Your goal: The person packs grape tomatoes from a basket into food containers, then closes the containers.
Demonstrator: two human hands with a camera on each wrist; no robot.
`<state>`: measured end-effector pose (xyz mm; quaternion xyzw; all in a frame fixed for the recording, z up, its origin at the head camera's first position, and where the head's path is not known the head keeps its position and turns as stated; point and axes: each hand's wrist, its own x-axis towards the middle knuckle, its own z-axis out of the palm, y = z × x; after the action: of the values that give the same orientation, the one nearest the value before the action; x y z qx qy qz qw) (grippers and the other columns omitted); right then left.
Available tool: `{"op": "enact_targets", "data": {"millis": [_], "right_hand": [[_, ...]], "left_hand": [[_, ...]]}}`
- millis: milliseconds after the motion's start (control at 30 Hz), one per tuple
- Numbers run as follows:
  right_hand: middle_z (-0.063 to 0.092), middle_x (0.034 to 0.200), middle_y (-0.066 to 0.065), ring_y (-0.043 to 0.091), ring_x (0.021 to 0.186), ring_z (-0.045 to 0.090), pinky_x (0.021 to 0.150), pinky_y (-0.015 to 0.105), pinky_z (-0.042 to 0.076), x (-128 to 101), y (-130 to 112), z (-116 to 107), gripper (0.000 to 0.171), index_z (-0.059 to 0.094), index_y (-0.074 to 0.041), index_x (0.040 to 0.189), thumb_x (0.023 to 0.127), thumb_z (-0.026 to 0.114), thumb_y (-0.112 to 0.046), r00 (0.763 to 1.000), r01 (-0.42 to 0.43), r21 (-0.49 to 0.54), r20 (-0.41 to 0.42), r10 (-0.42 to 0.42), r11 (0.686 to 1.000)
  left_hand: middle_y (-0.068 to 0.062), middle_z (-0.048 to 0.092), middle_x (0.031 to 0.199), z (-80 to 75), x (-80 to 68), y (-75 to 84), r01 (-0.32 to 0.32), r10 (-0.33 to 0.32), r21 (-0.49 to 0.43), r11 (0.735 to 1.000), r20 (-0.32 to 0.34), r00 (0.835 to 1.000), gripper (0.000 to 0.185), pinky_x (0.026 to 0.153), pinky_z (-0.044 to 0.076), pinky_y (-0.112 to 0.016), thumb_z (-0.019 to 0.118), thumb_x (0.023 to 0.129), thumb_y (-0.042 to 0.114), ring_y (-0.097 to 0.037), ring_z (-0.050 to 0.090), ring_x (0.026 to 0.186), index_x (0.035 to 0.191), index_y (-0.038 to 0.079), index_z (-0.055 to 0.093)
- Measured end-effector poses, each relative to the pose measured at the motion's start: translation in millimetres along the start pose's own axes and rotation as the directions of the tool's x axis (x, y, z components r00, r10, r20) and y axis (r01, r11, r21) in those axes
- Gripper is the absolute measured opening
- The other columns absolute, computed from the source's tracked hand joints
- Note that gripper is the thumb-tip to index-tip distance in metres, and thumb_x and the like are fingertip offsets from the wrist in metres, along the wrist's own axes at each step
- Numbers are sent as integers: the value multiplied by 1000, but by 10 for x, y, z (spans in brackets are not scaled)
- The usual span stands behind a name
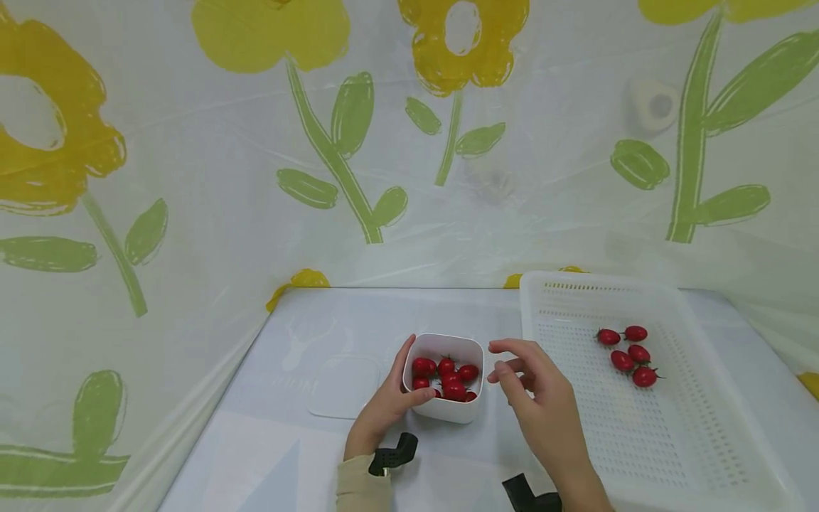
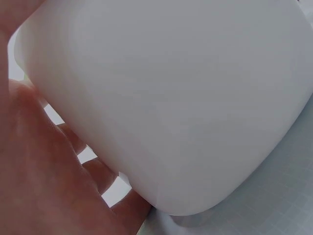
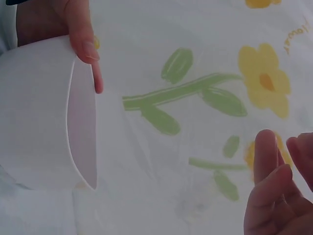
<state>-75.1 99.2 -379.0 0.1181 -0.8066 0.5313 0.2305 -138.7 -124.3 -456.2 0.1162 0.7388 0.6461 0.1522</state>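
Observation:
A white square container (image 1: 448,411) with rounded corners holds several red cherry tomatoes (image 1: 454,391). My left hand (image 1: 382,407) grips it from the left, thumb over the near rim and fingers along the outer side. In the left wrist view the container's smooth wall (image 2: 171,98) fills most of the picture, with the hand (image 2: 54,171) curved against it. Just right of the container hovers my right hand (image 1: 544,402), fingers loosely bent, nothing held between them. The right wrist view shows this hand (image 3: 279,196) apart from the container (image 3: 34,117), whose contents are hidden there.
A large white perforated basket (image 1: 640,434) stands on the right, with several more cherry tomatoes (image 1: 622,361) inside. On the table (image 1: 256,427) left of the container lies a flat, pale rounded-square lid (image 1: 342,387). A flower-printed curtain (image 1: 224,163) hangs behind the table.

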Motion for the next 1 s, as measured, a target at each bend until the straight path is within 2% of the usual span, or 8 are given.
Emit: {"op": "enact_targets", "data": {"millis": [200,333,467,600,767,1000], "right_hand": [[60,86,-11,8,66,56,54,25,47,47,-13,-148,30,54,-27,115,89,54,-13,996,-60,1,62,60,998],[62,86,-9,10,67,56,56,27,49,76,-20,-265,31,50,-27,120,90,52,-16,989,-64,27,132,60,998],[61,91,-7,9,73,58,57,28,49,120,-10,-386,33,48,-26,123,91,50,-16,982,-38,45,185,29,998],[58,99,-9,10,79,59,57,27,49,186,24,-500,35,47,-25,124,91,51,-15,977,-6,12,213,3,1000],[56,103,-10,11,78,59,57,28,48,278,127,-636,36,46,-26,125,91,52,-17,969,2,-42,248,9,999],[52,113,-8,11,75,60,56,27,47,389,354,-823,38,45,-25,127,91,52,-16,944,7,-66,330,15,998]], "left_hand": [[-2,16,145,-7,7,11,-10,10,-7,1000,14,1000,86,97,30,-48,65,79,30,-24,18,128,143,32,7],[-3,15,145,-12,5,11,-10,11,-8,1000,17,1000,87,98,29,-48,65,79,29,-23,18,129,143,32,6],[-2,16,144,-15,7,1,-8,8,3,1000,5,1000,87,98,28,-50,66,79,30,-23,17,129,143,33,8],[-1,18,144,-15,9,-12,-9,9,10,1000,-2,1000,87,98,27,-51,67,78,31,-22,17,129,142,35,9],[-2,20,143,-12,8,-16,-12,12,-17,1000,4,1000,86,98,29,-48,67,78,30,-22,18,128,142,35,9],[0,20,142,-15,3,-23,-3,3,-14,1000,1,1000,85,99,27,-48,67,78,30,-21,18,128,140,40,11]]}}
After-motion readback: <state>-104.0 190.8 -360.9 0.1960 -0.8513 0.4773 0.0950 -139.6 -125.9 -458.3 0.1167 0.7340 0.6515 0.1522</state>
